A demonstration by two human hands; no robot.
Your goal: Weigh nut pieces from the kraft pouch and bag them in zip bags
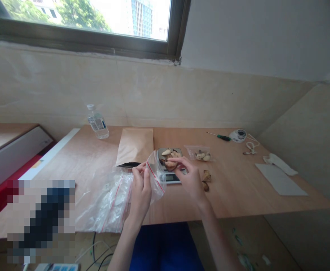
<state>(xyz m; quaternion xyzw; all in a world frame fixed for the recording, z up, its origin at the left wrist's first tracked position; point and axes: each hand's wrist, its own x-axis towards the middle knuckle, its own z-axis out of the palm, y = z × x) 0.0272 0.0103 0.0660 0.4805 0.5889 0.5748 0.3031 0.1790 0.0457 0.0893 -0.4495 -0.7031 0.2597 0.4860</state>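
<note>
My left hand (142, 184) is closed on the edge of a clear zip bag (155, 184) with a red seal line; its mouth faces the scale. On the small digital scale (169, 178) lies a pile of dried pieces (167, 152), some pale, some brown. The fingers of my right hand (191, 177) pinch a brown dried piece (170, 165) over the pile; whether it is lifted off I cannot tell. Two brown pieces (207, 175) lie on the table just right of that hand. Behind them sits a filled clear bag (203, 155) with similar pieces.
More flat zip bags (108, 203) spread left of my left hand. Farther back are a brown paper pouch (136, 145) and a water bottle (98, 123). At the right stand a screwdriver (223, 137), a white camera (237, 136) and a white sheet (280, 180).
</note>
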